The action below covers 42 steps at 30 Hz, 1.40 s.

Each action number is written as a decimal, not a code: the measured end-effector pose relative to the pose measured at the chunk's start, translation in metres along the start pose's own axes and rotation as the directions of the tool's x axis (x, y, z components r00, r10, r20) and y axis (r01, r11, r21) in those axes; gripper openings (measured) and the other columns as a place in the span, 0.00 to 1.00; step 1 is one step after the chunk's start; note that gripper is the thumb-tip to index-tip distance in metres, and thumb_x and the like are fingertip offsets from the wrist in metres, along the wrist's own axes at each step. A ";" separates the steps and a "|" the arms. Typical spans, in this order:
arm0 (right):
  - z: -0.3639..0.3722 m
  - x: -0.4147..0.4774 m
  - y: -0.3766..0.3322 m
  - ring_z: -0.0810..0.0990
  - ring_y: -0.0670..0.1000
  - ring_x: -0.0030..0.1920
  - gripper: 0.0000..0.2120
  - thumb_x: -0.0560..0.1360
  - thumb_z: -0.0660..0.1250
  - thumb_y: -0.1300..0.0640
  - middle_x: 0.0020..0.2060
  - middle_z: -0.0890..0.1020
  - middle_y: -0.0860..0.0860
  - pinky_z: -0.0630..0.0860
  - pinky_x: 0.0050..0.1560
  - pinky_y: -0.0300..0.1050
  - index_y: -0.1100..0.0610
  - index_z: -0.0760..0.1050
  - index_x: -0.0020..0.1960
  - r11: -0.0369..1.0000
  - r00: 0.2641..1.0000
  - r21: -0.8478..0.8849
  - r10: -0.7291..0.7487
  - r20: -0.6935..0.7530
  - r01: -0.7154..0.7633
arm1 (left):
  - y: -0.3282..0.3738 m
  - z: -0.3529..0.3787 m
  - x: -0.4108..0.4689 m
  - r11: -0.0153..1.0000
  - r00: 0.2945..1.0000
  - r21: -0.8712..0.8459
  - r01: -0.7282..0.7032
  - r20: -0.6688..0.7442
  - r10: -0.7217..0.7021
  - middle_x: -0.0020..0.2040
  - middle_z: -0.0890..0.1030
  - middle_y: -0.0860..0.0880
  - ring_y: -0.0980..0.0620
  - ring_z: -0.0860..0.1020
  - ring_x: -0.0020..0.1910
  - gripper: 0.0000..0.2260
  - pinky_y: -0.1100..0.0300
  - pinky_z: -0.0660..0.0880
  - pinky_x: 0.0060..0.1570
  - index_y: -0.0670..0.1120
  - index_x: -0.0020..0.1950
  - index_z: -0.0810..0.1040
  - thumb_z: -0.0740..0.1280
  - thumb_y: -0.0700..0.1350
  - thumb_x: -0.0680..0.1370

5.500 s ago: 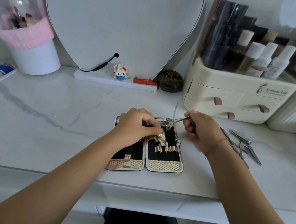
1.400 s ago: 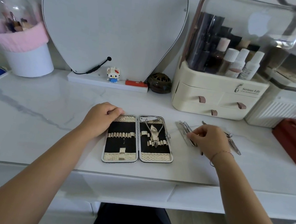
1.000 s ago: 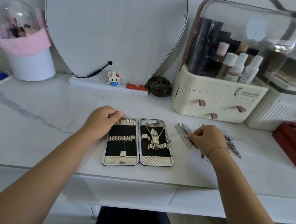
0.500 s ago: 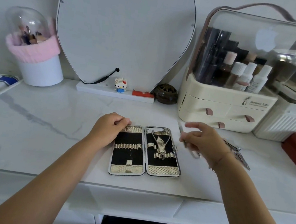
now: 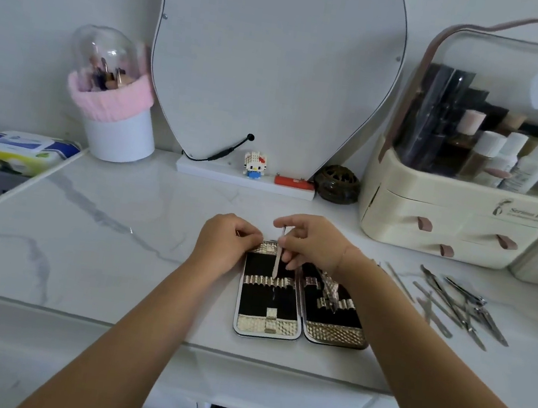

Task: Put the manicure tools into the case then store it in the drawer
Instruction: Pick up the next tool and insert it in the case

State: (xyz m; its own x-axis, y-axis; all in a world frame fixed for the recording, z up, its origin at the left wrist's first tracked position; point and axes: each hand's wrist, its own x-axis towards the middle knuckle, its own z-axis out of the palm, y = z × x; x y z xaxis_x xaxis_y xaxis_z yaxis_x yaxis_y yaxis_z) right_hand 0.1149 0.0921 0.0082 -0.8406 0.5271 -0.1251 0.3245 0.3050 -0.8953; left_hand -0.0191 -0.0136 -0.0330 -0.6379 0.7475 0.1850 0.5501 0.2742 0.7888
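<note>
Just changed: right hand brought thin tool over open case on surface, grip pinching it, tip at left-half loops. left hand holds case edge. Slotting likely next; loose tools unpacked.

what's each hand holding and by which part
The right hand pinches a slim metal tool near its upper end, tip down over the case. The left hand sits on its top left corner; a grip cannot be told.

White marble table bears open case; loose tools.
</note>
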 end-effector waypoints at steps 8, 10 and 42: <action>0.003 0.008 0.001 0.78 0.45 0.24 0.13 0.73 0.66 0.68 0.32 0.79 0.58 0.76 0.27 0.35 0.65 0.70 0.57 0.997 0.997 0.059 0.054 -0.049 -0.051 | -0.002 -0.001 0.003 1.000 1.000 -0.020 0.008 0.015 -0.008 0.43 0.84 0.51 0.57 0.77 0.42 0.05 0.67 0.68 0.41 0.47 0.47 0.85 0.71 0.45 0.73; 0.003 0.009 0.002 0.78 0.46 0.25 0.12 0.73 0.68 0.66 0.32 0.80 0.57 0.77 0.28 0.36 0.64 0.72 0.55 0.999 0.997 -0.001 0.048 -0.055 -0.048 | -0.003 0.000 0.004 1.000 1.000 -0.014 0.007 0.011 -0.007 0.42 0.83 0.52 0.59 0.76 0.40 0.05 0.69 0.68 0.39 0.47 0.46 0.85 0.71 0.45 0.73; 0.014 -0.008 -0.001 0.72 0.47 0.45 0.09 0.72 0.69 0.52 0.41 0.74 0.47 0.67 0.46 0.40 0.54 0.78 0.50 0.779 0.987 -0.627 -0.122 -0.108 0.027 | -0.004 0.001 0.005 1.000 1.000 0.012 0.008 0.010 -0.008 0.40 0.81 0.54 0.60 0.75 0.38 0.05 0.68 0.68 0.38 0.47 0.46 0.85 0.71 0.45 0.73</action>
State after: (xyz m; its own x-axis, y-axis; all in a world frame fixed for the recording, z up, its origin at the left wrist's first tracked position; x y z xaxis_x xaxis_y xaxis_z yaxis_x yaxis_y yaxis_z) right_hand 0.1152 0.0768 0.0039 -0.8219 0.5687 0.0319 0.5016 0.7491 -0.4328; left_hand -0.0237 -0.0104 -0.0357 -0.6371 0.7512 0.1729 0.5515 0.2875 0.7831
